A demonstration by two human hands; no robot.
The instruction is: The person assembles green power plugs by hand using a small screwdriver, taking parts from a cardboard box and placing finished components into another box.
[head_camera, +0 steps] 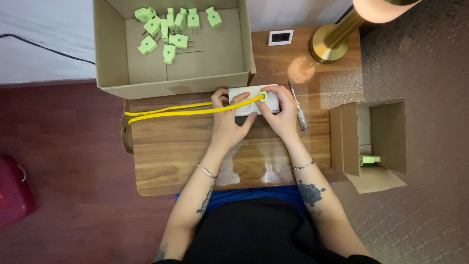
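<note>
1. A white socket block [254, 100] is seen near the middle of the wooden worktop [166, 151], just in front of the large cardboard box [110, 58].
2. A green plug [263, 96], fitted to a doubled yellow cable [171, 110], is being seated in the top of the block; this is judged to be the step in hand.
3. The plug is pinched by the fingers of the right hand [281, 115], which are closed on it from the block's right side.
4. The block's left end is steadied by the left hand [229, 120], fingers curled over block and cable.
5. The cable is led leftward from the block past the worktop's edge.
6. More loose green plugs [173, 29] are held in the large box; a screwdriver [299, 113] lies just right of the block.
7. The next move is judged to call for a straight, firm press on the plug while the block is held still.
</note>
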